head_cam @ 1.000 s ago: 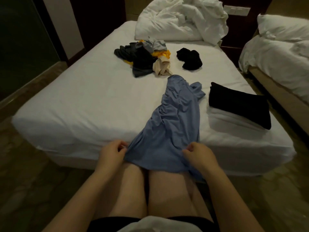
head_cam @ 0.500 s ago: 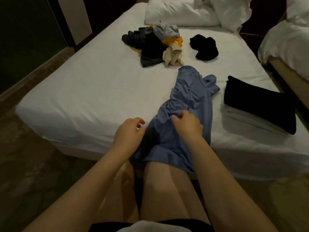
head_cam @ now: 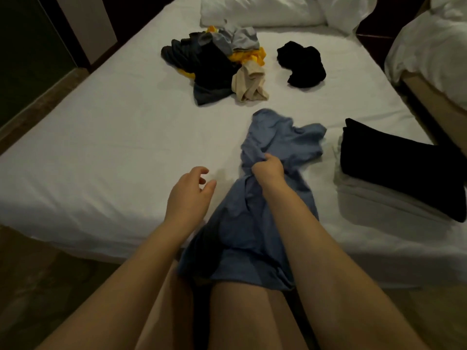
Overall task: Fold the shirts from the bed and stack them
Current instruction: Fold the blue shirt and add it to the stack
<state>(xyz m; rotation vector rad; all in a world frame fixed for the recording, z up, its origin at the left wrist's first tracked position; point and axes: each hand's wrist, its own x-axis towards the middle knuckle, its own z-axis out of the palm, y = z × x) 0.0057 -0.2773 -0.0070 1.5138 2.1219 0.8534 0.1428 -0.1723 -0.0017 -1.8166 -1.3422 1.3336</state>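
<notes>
Step in hand: we judge that we are opening out the blue shirt (head_cam: pixel 252 223) so it lies flat before the first fold.
Right grip (head_cam: pixel 269 170): fingers curled tight, clamped on a bunch of cloth about midway along the shirt.
Left grip (head_cam: pixel 188 195): fingers apart and relaxed, holding nothing, hovering over the bed (head_cam: pixel 113 147) just left of the shirt.
Where the shirt is: crumpled on the near right part of the bed, its near end hanging over the edge onto our knees.
Long axis: it runs near to far and leans a little right at the far end.
Which way it points: a flap like a sleeve sticks out to the far right. We cannot tell where the collar is.
Doing it well: we should take the left edge with the free grip and pull both sides apart evenly. The bunched middle needs smoothing before we fold.
Stack: the folded black shirt (head_cam: pixel 399 168) lies to the right, near but apart from the blue one.
Left to fold: the pile of clothes (head_cam: pixel 217 64) at the far side.
</notes>
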